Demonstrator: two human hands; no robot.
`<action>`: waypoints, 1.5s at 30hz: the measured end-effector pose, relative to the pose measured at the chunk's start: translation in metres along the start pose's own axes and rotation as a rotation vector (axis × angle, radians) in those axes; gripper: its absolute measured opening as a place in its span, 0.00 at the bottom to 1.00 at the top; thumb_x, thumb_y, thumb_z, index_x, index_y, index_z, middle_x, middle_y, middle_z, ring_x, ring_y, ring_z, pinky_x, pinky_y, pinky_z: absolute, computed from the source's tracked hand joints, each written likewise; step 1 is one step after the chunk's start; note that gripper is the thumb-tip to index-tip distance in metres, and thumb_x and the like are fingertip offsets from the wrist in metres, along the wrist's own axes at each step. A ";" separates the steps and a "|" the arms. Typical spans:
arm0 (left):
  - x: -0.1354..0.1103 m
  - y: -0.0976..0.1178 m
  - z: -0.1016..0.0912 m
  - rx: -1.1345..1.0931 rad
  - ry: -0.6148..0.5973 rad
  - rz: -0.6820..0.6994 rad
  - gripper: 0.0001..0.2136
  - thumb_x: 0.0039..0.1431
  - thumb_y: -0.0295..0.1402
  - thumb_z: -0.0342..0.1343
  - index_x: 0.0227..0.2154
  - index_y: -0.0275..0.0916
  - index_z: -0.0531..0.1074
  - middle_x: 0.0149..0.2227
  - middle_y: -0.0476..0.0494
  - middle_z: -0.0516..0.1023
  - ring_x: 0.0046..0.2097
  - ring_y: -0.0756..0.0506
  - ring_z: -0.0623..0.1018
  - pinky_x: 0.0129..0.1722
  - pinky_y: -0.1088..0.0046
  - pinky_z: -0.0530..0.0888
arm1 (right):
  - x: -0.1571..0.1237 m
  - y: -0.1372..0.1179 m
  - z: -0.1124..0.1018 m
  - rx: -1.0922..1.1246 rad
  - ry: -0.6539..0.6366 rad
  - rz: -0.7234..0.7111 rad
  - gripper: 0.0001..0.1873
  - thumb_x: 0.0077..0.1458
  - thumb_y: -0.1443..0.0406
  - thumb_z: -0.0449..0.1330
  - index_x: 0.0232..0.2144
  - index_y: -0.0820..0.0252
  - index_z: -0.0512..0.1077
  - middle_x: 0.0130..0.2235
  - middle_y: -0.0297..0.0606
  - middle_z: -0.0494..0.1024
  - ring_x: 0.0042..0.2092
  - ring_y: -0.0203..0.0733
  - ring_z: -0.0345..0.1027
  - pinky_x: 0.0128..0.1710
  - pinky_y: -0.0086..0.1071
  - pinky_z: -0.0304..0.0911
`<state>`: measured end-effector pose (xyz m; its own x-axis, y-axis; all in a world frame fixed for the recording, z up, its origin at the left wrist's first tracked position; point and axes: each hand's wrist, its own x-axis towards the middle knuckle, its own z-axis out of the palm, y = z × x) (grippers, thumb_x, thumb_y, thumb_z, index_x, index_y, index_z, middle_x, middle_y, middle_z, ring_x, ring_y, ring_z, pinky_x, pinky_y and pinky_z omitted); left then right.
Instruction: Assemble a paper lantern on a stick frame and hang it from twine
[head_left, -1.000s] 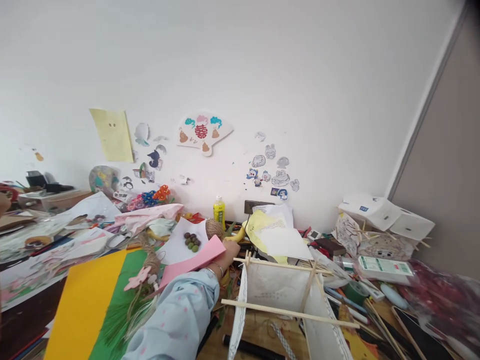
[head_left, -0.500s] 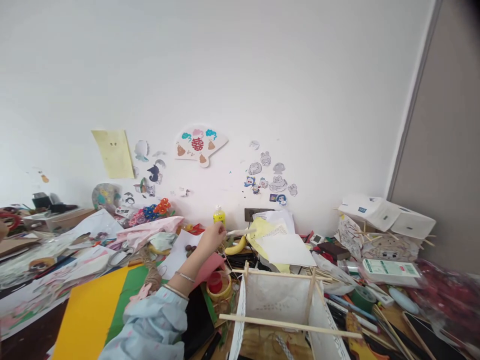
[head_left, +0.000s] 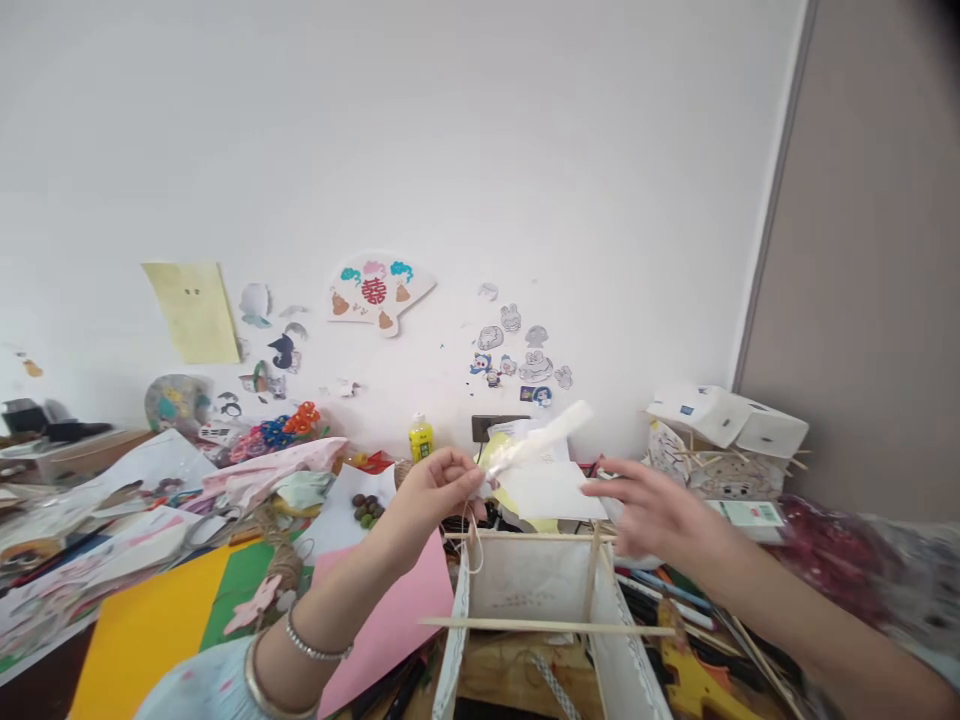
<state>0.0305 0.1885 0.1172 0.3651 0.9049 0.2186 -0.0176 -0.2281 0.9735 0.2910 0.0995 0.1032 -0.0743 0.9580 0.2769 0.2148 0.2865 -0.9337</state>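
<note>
My left hand is raised over the back left corner of a box-shaped frame, its fingers pinching a whitish, see-through strip that slants up to the right. The strip is blurred, so its exact kind does not show. A thin pale cord hangs in a loop below these fingers. On the right, my right hand reaches in with fingers stretched out and apart, close to the edge of a white paper sheet. Below both hands stands the frame of wooden sticks and white sides, with a stick lying across it.
Yellow card, pink paper and a twine-wrapped piece lie at left. A yellow bottle stands by the wall. Right of the frame are pens and a yellow glue gun. White tissue packs sit at the back right.
My left hand has come back toward the frame with the whitish strip, now tilted upward. My right hand has entered from the right. More pink paper shows, and the view has shifted right.
</note>
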 end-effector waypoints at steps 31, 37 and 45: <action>-0.024 -0.015 0.022 0.521 -0.282 -0.126 0.06 0.44 0.30 0.56 0.29 0.38 0.69 0.31 0.49 0.73 0.34 0.48 0.72 0.35 0.69 0.68 | 0.050 0.002 0.016 -0.049 -0.126 -0.057 0.08 0.53 0.62 0.53 0.32 0.60 0.68 0.33 0.32 0.73 0.23 0.30 0.67 0.28 0.29 0.63; -0.045 0.008 0.028 0.748 -0.258 -0.017 0.08 0.52 0.29 0.50 0.32 0.41 0.73 0.34 0.49 0.76 0.35 0.48 0.72 0.35 0.72 0.67 | 0.047 0.001 0.029 -0.174 -0.266 0.053 0.08 0.54 0.70 0.49 0.31 0.62 0.68 0.32 0.31 0.73 0.20 0.27 0.67 0.27 0.26 0.59; -0.064 0.000 0.034 1.244 -0.672 0.555 0.08 0.54 0.23 0.52 0.25 0.41 0.72 0.21 0.47 0.74 0.24 0.48 0.70 0.26 0.72 0.61 | 0.056 0.006 0.041 0.043 -0.257 0.324 0.08 0.49 0.73 0.50 0.32 0.62 0.65 0.29 0.34 0.75 0.17 0.27 0.63 0.21 0.24 0.61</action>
<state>0.0391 0.1183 0.1007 0.9261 0.3568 0.1221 0.3557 -0.9341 0.0318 0.2482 0.1544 0.1041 -0.2515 0.9634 -0.0931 0.2269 -0.0349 -0.9733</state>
